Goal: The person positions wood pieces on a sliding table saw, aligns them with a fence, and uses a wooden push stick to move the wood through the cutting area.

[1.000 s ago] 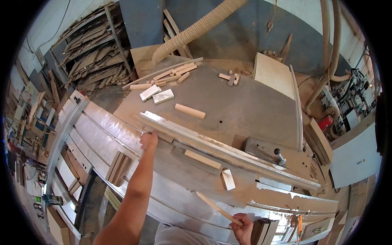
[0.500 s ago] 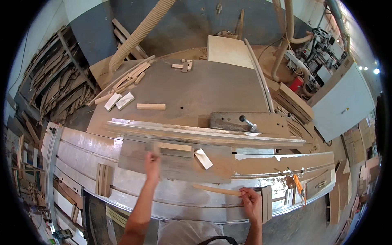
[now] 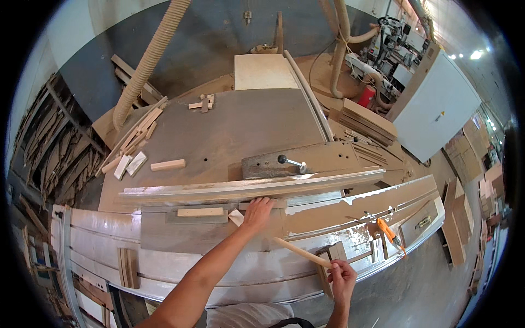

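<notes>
While I lean over the desk (image 3: 229, 126), my left hand (image 3: 257, 212) reaches forward with the fingers spread fairly wide and laid flat, gripping nothing. Its fingertips rest at the near edge of the long pale fence rail (image 3: 246, 188) that runs across the desk from left to right. Just to the left of that hand, touching or nearly touching its heel, lies a small pale scrap (image 3: 236, 217), and further left sits a short wooden block (image 3: 200, 212) flat on a grey panel (image 3: 180, 232), near the hand but clear of it.

My right hand (image 3: 342, 277) is lower and to the right, close to my body, closed around the near end of a thin wooden stick (image 3: 302, 252). The stick slants up and to the left from that hand, its free end pointing toward my left forearm and stopping short of it. So the stick lies between my two hands, held by the right one only, well apart from the fingers of the left.

Beyond the rail is a dark metal block with a handle (image 3: 290, 163), and far off on the left of the desk lie loose wooden offcuts (image 3: 167, 164). An orange-handled tool (image 3: 389, 232) rests on the pale edge to the right of my right hand, apart from it.
</notes>
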Tool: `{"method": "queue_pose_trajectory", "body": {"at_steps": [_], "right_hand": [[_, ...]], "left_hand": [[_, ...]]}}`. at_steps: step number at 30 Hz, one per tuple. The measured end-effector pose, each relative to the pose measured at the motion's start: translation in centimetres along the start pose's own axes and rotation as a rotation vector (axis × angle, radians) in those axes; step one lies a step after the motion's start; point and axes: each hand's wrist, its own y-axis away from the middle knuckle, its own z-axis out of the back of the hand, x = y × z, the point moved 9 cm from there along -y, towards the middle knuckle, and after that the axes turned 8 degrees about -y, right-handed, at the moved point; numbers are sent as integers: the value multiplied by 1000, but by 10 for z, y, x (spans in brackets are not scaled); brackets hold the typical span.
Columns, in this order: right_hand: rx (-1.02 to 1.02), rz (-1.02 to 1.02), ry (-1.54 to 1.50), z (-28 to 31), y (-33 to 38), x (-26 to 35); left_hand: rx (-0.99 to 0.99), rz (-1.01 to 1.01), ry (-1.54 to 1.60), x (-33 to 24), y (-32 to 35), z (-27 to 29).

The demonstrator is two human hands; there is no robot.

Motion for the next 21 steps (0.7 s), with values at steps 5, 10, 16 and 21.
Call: {"method": "queue_pose_trajectory", "body": {"at_steps": [5,10,16,21], "right_hand": [[111,13,372,-15,-2,-13],[323,128,817,-56,-11,6],[260,151,651,-61,-23,45],[263,352,710,-93,-39,43]], "left_hand": [[-279,32,-24,-1,42,42],[-447,372,17,82,186,88],[-561,804,-129,153,372,99],[-522,992,-197,156,411,95]]}}
